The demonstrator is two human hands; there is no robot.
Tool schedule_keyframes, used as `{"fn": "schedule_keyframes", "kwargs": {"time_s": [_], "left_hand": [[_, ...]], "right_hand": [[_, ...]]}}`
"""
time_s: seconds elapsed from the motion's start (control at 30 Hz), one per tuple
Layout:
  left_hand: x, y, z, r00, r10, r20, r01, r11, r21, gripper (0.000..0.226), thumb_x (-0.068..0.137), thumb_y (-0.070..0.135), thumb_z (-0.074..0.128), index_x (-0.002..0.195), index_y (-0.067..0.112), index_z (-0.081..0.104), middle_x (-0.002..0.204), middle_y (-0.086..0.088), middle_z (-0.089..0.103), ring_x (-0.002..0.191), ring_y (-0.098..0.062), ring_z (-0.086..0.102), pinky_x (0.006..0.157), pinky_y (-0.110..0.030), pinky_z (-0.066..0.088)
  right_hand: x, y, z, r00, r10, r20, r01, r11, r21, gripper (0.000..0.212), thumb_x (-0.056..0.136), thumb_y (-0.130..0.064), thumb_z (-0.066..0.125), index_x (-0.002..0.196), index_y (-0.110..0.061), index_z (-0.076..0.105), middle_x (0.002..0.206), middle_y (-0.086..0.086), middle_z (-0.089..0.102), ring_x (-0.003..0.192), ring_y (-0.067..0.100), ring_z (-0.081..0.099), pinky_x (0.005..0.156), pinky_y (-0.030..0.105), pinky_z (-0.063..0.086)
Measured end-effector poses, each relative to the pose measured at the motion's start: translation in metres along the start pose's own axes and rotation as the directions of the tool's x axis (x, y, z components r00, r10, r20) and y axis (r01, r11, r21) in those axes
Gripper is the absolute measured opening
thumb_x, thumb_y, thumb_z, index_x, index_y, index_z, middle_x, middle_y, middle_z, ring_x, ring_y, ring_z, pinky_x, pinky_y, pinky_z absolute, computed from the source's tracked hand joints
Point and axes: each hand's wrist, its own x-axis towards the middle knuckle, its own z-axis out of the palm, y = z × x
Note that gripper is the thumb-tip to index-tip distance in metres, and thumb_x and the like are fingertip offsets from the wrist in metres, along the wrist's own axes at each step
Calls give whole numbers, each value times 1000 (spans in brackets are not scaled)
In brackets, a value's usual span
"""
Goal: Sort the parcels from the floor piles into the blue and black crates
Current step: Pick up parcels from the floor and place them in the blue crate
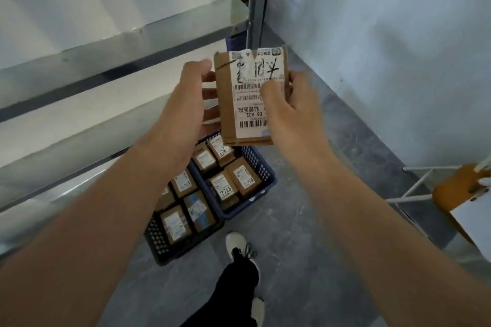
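Parcel (249, 98): flat brown cardboard box w/ a big white shipping label covering most of the front. The label has two barcodes, printed "D5 A32" and black marker scrawl across the upper part. Box corners are a bit worn.

It's held up in the air in both hands, above the far end of the blue crate (261, 164) as the head cam sees it, not touching it. Left hand (186, 98) grips the parcel's left edge, thumb on the top corner, fingers curled behind. Right hand (289, 109) pinches the right edge, thumb pressed flat on the label, fingers behind.

Blue crate is open-topped w/ mesh walls and packed w/ small brown boxes (243, 176), white labels up, two marked "7786". Black crate (156, 239) sits touching the blue crate's left side, also filled w/ labelled boxes (175, 223).

Metal shelving (79, 66) runs close along the left of both crates, so it's tight there. Right of the blue crate is open grey floor (305, 220), bare up to a pale wall (385, 48). Further right of the crate, well apart, stands a white tube frame (425, 168) w/ an orange-brown item (457, 188) on it. Just on the near side of the blue crate is the person's white shoe (236, 244), black trouser leg above it.
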Motion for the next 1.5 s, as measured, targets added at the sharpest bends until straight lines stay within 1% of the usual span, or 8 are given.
{"fn": "schedule_keyframes", "kwargs": {"time_s": [0.17, 0.5, 0.7, 0.9, 1.07, 1.23, 1.37, 1.5], "left_hand": [[76, -35, 12, 991, -107, -83, 106, 994, -24, 47, 102, 55, 35, 110, 21, 66, 83, 2, 77, 92, -23, 75, 84, -42, 60], [191, -119, 35, 942, -242, -233, 243, 970, -26, 44, 105, 42, 33, 81, 28, 67, 66, 9, 73, 63, -5, 70, 74, -35, 52], [251, -204, 64, 876, -366, -314, 352, 930, -103, 40, 104, 38, 37, 85, 24, 69, 68, 8, 74, 64, -6, 72, 58, -24, 56], [302, -319, 86, 728, -537, -427, 426, 841, -333, 44, 97, 40, 41, 115, 20, 75, 90, 1, 77, 98, -23, 75, 97, -50, 57], [329, -411, 94, 614, -632, -472, 427, 770, -475, 42, 99, 39, 38, 104, 15, 71, 87, 1, 77, 88, -20, 75, 91, -44, 60], [344, -487, 89, 542, -715, -441, 453, 691, -564, 49, 101, 43, 36, 105, 12, 74, 98, -4, 78, 100, -27, 74, 91, -45, 60], [347, -540, 80, 537, -740, -406, 485, 664, -569, 54, 100, 44, 34, 113, 13, 76, 115, -8, 76, 111, -31, 71, 97, -51, 56], [355, -588, 74, 507, -773, -381, 521, 627, -580, 51, 102, 44, 32, 115, 17, 73, 114, -2, 75, 104, -26, 72, 88, -44, 61]], "right_hand": [[78, 48, 17, 997, 66, 48, -62, 995, -82, 45, 80, -70, 46, 115, -41, 53, 123, -1, 69, 103, 15, 74, 81, 42, 66], [194, 154, 48, 958, 212, 194, -180, 969, -170, 47, 75, -73, 47, 110, -43, 51, 118, -3, 70, 99, 17, 76, 79, 47, 66], [262, 255, 57, 914, 279, 293, -231, 954, -190, 35, 81, -63, 53, 109, -41, 53, 121, 0, 68, 102, 18, 75, 79, 44, 67], [317, 370, 73, 843, 303, 446, -200, 944, -263, 27, 86, -59, 52, 103, -45, 67, 113, -1, 74, 113, 26, 70, 87, 47, 65], [340, 458, 84, 748, 364, 555, -279, 931, -234, 21, 106, -29, 58, 117, -26, 75, 111, 3, 77, 102, 21, 77, 79, 40, 69], [328, 532, 101, 708, 459, 537, -365, 889, -278, 37, 88, -49, 63, 119, -34, 75, 129, 9, 69, 115, 21, 73, 85, 41, 68], [320, 586, 109, 689, 486, 538, -395, 874, -285, 16, 103, -26, 61, 118, -30, 68, 117, -5, 76, 105, 11, 77, 85, 39, 68], [312, 630, 123, 674, 549, 494, -414, 835, -362, 41, 104, -29, 63, 144, -21, 57, 114, -15, 74, 101, 3, 76, 89, 34, 66]]}}
